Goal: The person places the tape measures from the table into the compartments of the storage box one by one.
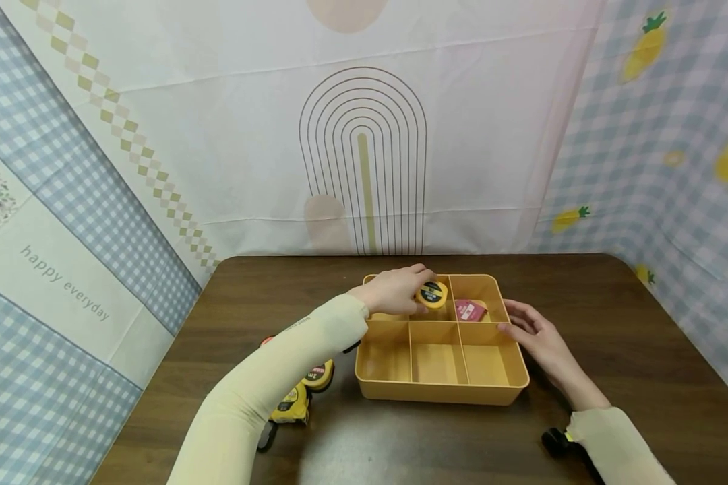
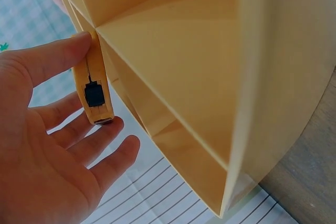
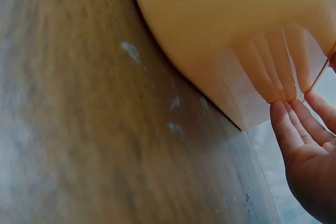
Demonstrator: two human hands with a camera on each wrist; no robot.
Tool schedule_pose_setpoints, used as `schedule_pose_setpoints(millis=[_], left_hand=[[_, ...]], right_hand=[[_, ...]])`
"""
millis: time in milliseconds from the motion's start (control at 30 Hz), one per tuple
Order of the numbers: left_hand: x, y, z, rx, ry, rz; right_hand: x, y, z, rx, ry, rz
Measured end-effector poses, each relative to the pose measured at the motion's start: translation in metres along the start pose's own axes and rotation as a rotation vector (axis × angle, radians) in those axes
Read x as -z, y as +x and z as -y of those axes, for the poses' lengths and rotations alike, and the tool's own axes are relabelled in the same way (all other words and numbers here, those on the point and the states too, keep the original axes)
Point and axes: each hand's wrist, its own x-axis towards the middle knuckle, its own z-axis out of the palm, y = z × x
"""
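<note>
My left hand (image 1: pixel 397 289) pinches a round yellow tape measure (image 1: pixel 432 294) between thumb and fingers, over the back middle compartment of a yellow divided box (image 1: pixel 443 393). In the left wrist view, the tape measure (image 2: pixel 94 85) shows its narrow edge with a dark part, beside the box's dividers. My right hand (image 1: pixel 536 337) holds the box's right wall, thumb at the rim and fingertips against the outside. The right wrist view shows those fingers (image 3: pixel 291 124) touching the wall. A pink tape measure (image 1: pixel 470 310) lies in the back right compartment, with something yellow beside it.
Left of the box, several tape measures lie on the brown table (image 1: pixel 352 444), among them a yellow one (image 1: pixel 292 405) and a round yellow-and-black one (image 1: pixel 319 376); my left sleeve partly covers them. A patterned cloth (image 1: pixel 249 168) hangs behind the table.
</note>
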Motion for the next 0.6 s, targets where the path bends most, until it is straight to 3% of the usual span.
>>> schedule_pose_setpoints(millis=[600], left_hand=[[-0.0027, 0.0017, -0.0014, -0.005, 0.001, 0.017]], right_hand=[[0.0008, -0.0001, 0.0008, -0.005, 0.034, -0.004]])
